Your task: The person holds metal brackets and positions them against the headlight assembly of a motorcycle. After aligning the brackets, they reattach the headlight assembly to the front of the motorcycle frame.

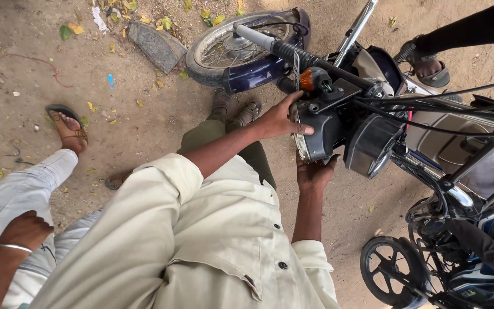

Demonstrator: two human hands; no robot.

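1. Nearest, at 6 o'clock in the view, is the person's cream shirt (201,246). Both bare forearms reach out from it toward 1 o'clock.
2. At 8 o'clock, a co-worker's hand (24,229) with a metal bangle rests on a knee in pale jeans, well apart from the work. It holds nothing.
3. The right hand (314,171) sits just right of centre, cupped beneath the headlight (315,137). Its fingers curl up against the lower rim, seemingly to carry the unit's weight from below.
4. The left hand (278,119) lies at the headlight's upper edge. Its fingers wrap over the top of the dark casing and the thumb stretches along the lens side, which steadies the unit against the lift from beneath.
5. The headlight hangs off the front of the motorcycle, just below the orange indicator (306,80). It sits beside the round instrument pod (373,146) at 3 o'clock.
6. The handlebar (281,48) runs toward 12 o'clock, turned so the front wheel (230,48) points away, leaving the lamp within reach.
7. Farther off, a sandalled foot (68,129) stands at 10 o'clock on the dirt. Another foot (430,66) is planted at 2 o'clock by the bike.
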